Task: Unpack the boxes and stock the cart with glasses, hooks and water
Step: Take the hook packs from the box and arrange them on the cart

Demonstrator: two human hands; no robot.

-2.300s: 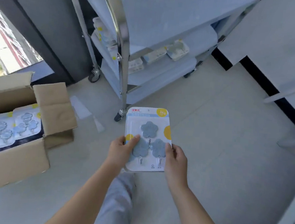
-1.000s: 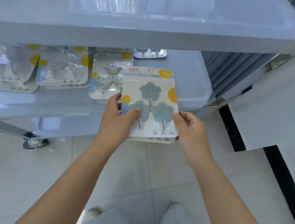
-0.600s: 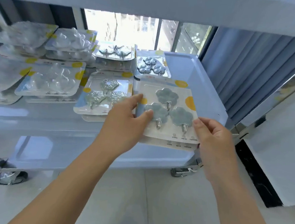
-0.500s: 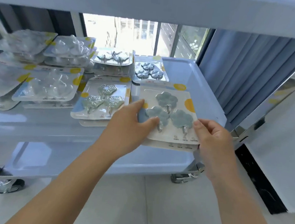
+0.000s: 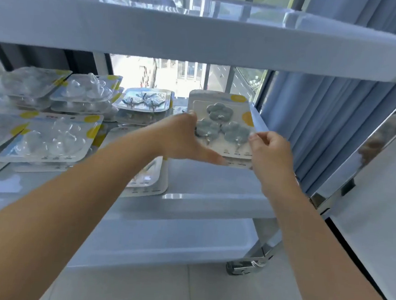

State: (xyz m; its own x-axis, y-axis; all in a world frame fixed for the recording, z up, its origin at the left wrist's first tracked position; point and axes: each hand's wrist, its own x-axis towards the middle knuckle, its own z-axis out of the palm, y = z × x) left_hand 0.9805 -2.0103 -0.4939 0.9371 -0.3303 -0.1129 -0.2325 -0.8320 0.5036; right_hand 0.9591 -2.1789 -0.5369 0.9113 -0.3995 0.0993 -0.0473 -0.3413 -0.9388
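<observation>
Hands (image 5: 269, 153) hold hook pack (image 5: 225, 126).

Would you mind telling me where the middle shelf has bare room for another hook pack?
Bare room lies at the front right of the middle shelf, below the held pack and right of the front pack. Left and back are crowded with packs.

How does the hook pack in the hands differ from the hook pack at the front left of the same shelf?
The held hook pack shows blue flower hooks; the front-left pack looks clear. The held one is gripped by the left hand and the right hand; the other lies untouched. Both have yellow marks.
</observation>
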